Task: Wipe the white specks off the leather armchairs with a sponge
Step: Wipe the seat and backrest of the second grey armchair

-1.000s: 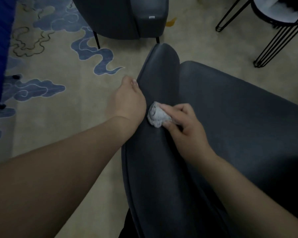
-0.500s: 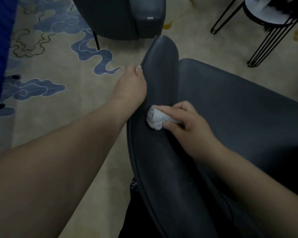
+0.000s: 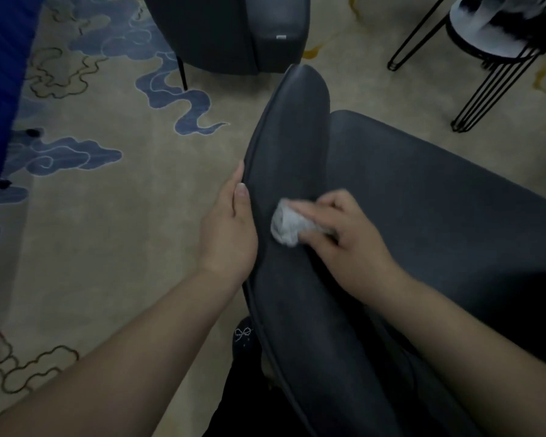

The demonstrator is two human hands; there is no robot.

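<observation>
I see the dark armchair (image 3: 423,190) on the patterned carpet (image 3: 108,231). My left hand (image 3: 230,228) grips the armrest's outer edge; my right hand (image 3: 344,244) pinches the white sponge (image 3: 284,225) against the armrest top.

Your right hand (image 3: 341,238) hides half the sponge (image 3: 286,225); your far armchair (image 3: 234,29) and wire-legged stool (image 3: 486,36) are cropped at top; specks too small.
</observation>
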